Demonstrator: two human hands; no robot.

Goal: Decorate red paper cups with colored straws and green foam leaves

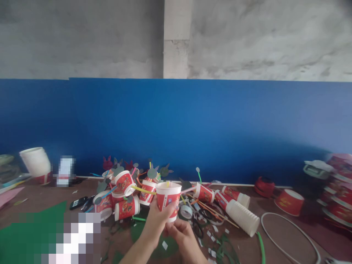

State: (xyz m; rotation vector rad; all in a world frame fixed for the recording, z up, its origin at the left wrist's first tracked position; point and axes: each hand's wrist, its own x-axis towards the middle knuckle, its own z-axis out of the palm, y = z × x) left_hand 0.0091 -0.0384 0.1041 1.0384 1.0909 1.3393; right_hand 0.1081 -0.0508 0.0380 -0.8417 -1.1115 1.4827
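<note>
A red and white paper cup [168, 196] stands upright in my left hand [161, 218], whose fingers and thumb wrap round its side. A yellow straw [143, 189] reaches out from the cup's left side, and a pink straw [189, 189] from its right. Just under the base of the cup is my right hand [184, 236], its thumb and fingers pinched together. Whatever that pinch may hold is hidden. Behind the cup lie several similar paper cups [127, 208] with straws and grey paper cut-outs [153, 173].
A stack of white-sided cups [243, 218] lies to the right, near a roll of tape [186, 211], scissors [197, 227] and wooden sticks [220, 212]. Green paper [35, 223] lies at left. Paper scraps litter the brown table. A blue wall panel [176, 128] stands behind.
</note>
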